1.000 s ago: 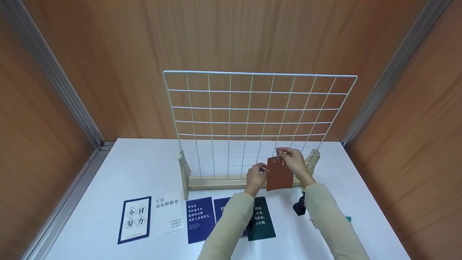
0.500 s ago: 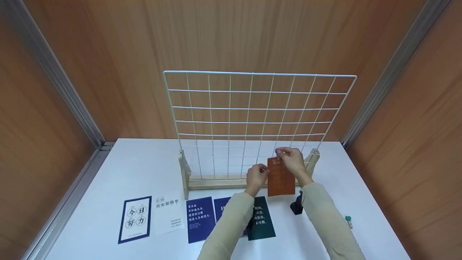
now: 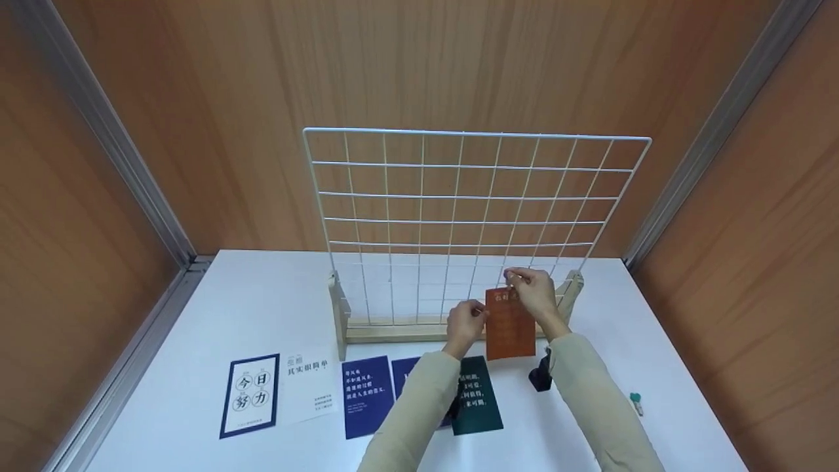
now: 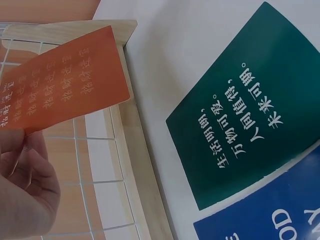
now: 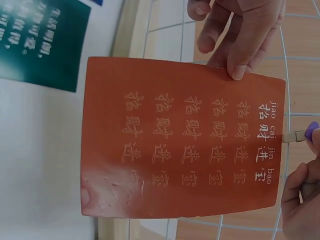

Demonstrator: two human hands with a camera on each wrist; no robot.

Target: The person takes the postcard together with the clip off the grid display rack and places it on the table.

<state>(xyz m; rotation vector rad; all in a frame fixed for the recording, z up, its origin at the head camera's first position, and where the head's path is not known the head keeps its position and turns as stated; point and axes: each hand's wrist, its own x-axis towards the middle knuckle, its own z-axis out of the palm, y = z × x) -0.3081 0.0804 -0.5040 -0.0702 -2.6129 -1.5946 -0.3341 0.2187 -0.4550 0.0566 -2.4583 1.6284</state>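
Note:
An orange-red card [image 5: 175, 145] with rows of Chinese characters hangs between both hands in front of the white wire grid [image 3: 472, 168]. Thumb and finger of my left hand [image 3: 465, 326] pinch its left edge, as the right wrist view shows. My right hand [image 3: 534, 293] pinches a small wooden clothespin [image 5: 294, 136] with a purple decoration. The clothespin's tip is right at the middle of the card's top edge. In the left wrist view, the left hand [image 4: 27, 187] grips the card [image 4: 70, 82] near its printed top end.
The grid stands on a wooden base [image 3: 400, 333]. Before it lie a blue-bordered card [image 3: 249, 396], a white card [image 3: 309, 387], a dark blue card [image 3: 367, 396], a partly covered blue one [image 4: 270, 210] and a green card [image 3: 478, 396]. A green-topped clip [image 3: 636, 403] lies at right.
The card's lower end has tilted, its bottom edge sits lower, and its face looks brighter orange. Both hands keep nearly the same place and grip; the head view has shifted slightly.

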